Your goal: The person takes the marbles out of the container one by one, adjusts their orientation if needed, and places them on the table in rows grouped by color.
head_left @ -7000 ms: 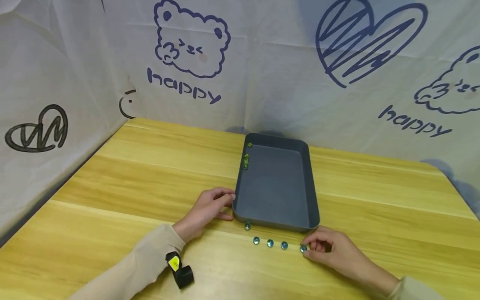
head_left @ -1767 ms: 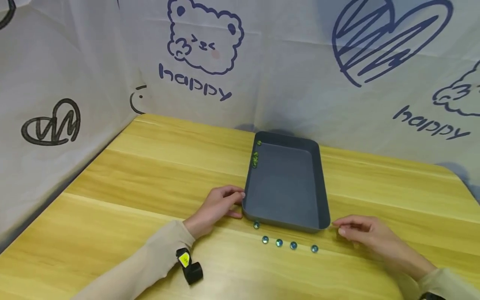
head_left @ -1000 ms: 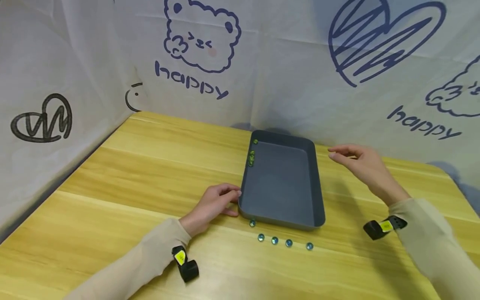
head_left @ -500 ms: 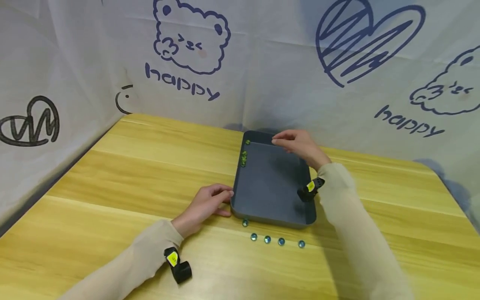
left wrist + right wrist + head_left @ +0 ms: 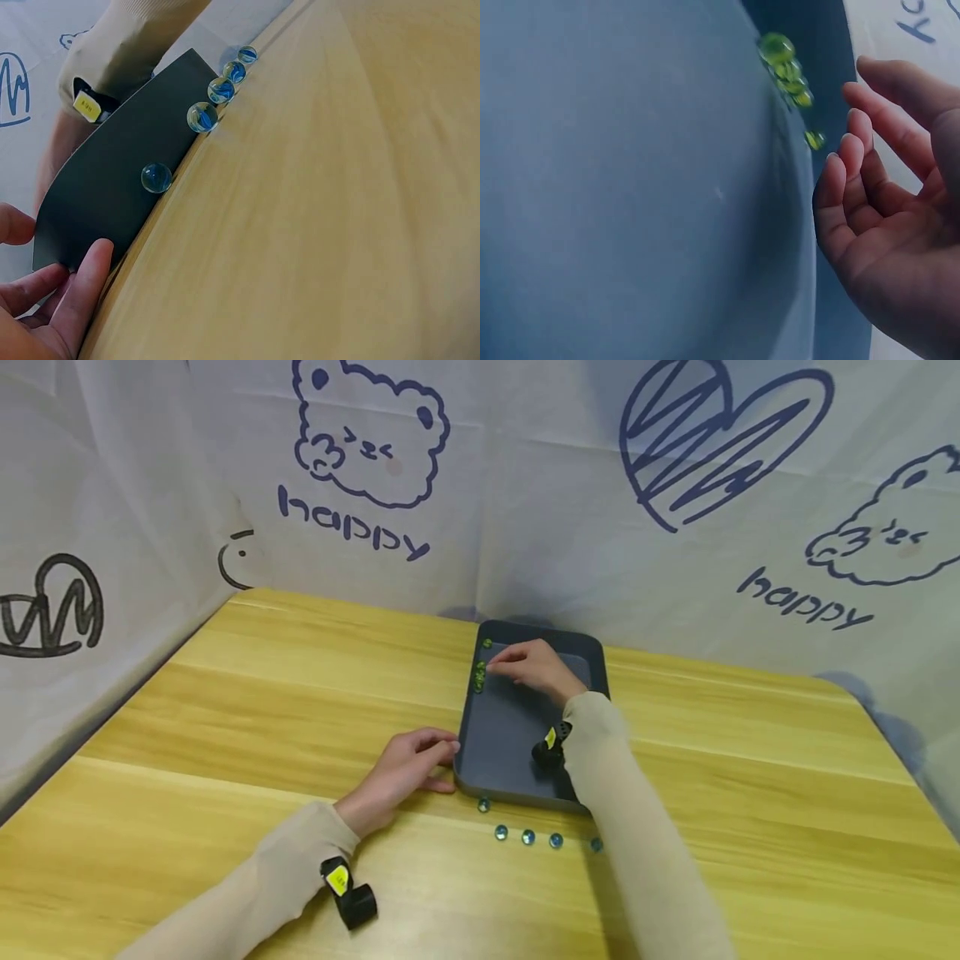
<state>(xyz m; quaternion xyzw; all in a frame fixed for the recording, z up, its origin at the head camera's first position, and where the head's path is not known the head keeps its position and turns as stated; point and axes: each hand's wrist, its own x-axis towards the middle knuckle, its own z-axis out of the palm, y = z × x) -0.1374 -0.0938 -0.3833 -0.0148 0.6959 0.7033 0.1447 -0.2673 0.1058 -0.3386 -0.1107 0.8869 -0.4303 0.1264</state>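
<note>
Inside the dark grey baking tray (image 5: 491,756), several green marbles (image 5: 479,678) lie along its left wall, one of them apart near the far corner. My right hand (image 5: 538,668) hovers over the tray, fingertips close to that green cluster. In the right wrist view its fingers (image 5: 851,154) bend loosely and nothing shows between thumb and index. At the tray's near left corner, my left hand (image 5: 390,777) touches the outer wall with relaxed fingertips (image 5: 94,259). Several blue marbles (image 5: 528,837) rest on the table before the tray; one marble (image 5: 157,178) sits nearest its front wall.
The wooden table (image 5: 225,710) meets a white cloth backdrop (image 5: 525,510) with drawings behind the tray. My right sleeve (image 5: 630,810) crosses the tray's right front and partly hides the rightmost blue marble. Black straps with cameras (image 5: 352,897) are on both wrists.
My right hand let go of the rightmost blue marble, moved up past the tray's right side, then left over it to the green marbles. My left hand stays at the tray's corner.
</note>
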